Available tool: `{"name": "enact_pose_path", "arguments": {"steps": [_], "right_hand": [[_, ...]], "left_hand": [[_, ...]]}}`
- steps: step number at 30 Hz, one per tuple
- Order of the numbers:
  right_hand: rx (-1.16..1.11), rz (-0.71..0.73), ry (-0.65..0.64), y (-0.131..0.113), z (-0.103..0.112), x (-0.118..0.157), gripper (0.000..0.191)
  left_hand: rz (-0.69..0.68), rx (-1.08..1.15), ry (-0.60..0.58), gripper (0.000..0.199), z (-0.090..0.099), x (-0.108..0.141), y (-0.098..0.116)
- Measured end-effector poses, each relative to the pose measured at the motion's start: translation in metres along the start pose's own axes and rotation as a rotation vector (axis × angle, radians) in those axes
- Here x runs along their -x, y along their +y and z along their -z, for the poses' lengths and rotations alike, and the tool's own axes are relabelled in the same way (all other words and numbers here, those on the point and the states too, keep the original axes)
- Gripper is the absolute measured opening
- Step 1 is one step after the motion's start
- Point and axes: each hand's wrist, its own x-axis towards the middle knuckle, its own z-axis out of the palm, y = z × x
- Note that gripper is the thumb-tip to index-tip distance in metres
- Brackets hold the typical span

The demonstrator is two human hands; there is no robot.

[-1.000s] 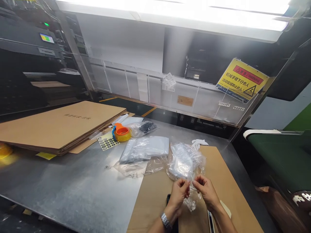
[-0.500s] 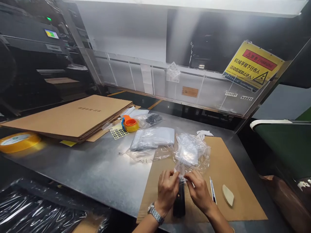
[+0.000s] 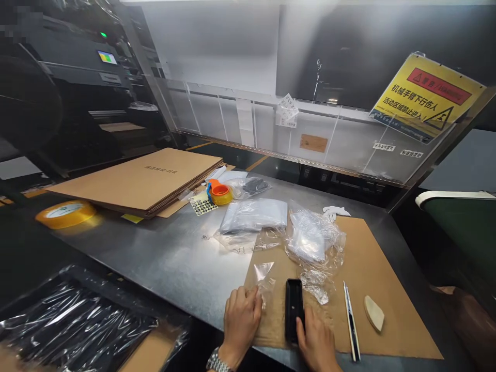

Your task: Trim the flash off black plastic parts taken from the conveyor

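My left hand (image 3: 241, 318), with a metal watch at the wrist, is closed on a small clear plastic bag (image 3: 265, 273). The bag stands up above the cardboard sheet (image 3: 391, 330). To its right lies a long black open-topped case (image 3: 293, 295) with rounded corners. My right hand (image 3: 316, 336) grips the case along its near right side, with the thumb over the edge. Crumpled clear plastic bags (image 3: 312, 243) lie just beyond the case. A slim black-and-white cutter (image 3: 351, 323) and a beige, roughly curved pad (image 3: 374, 314) rest on the cardboard to the right.
A stack of flat cardboard (image 3: 151, 178), a roll of yellow tape (image 3: 65, 213) and an orange tape dispenser (image 3: 220, 192) occupy the metal table's left and back. Black plastic-wrapped goods (image 3: 77, 320) sit at the lower left. A transparent panel (image 3: 225, 116) stands behind the table.
My hands have moved apart. The left has gone left with the clear bag, and the right has come down onto the black case. The camera view has shifted left.
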Motion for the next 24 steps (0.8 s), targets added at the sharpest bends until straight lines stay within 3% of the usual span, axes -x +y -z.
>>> {"name": "enact_pose_path", "arguments": {"steps": [4, 9, 11, 14, 17, 24], "right_hand": [[-0.069, 0.019, -0.087, 0.009, 0.008, 0.012, 0.032], [-0.369, 0.069, -0.384, 0.0, 0.02, 0.027, 0.046], [-0.419, 0.043, -0.421, 0.0, 0.015, 0.029, 0.053], [-0.372, -0.011, -0.325, 0.007, 0.003, 0.027, 0.06], [-0.281, -0.04, -0.192, 0.014, -0.008, 0.028, 0.054], [-0.026, -0.041, -0.039, 0.01, -0.02, 0.04, 0.025]], "left_hand": [[0.022, 0.019, -0.08, 0.03, 0.001, 0.003, 0.009], [0.02, 0.143, -0.216, 0.031, 0.004, 0.001, 0.016], [0.02, 0.187, -0.27, 0.03, 0.004, 0.001, 0.016], [0.023, 0.204, -0.334, 0.027, 0.002, 0.007, 0.016], [-0.001, 0.181, -0.356, 0.028, 0.0, 0.015, 0.019], [-0.142, 0.107, -0.245, 0.029, -0.001, 0.024, 0.033]]}}
